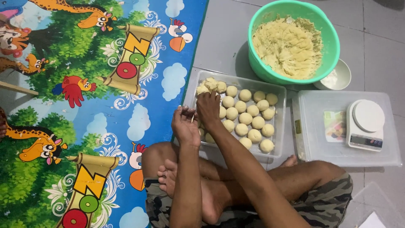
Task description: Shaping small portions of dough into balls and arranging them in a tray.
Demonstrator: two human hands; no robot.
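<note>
My right hand [208, 108] reaches into a clear plastic tray [280, 122] on the floor, its fingertips down on a pale dough ball [211, 84] among the lumps in the tray's far left corner. My left hand [184, 125] hovers at the tray's left edge with its fingers curled in; I see nothing in it. Several round dough balls [247, 122] lie in rows across the tray. Beyond it stands a green bowl [327, 29] holding a mass of crumbly yellow dough [289, 46].
A white kitchen scale [366, 125] sits on a clear lidded box [312, 143] to the right. A small white bowl [339, 76] stands behind it. A colourful cartoon play mat [84, 105] covers the floor at left. My crossed legs [236, 185] are below the tray.
</note>
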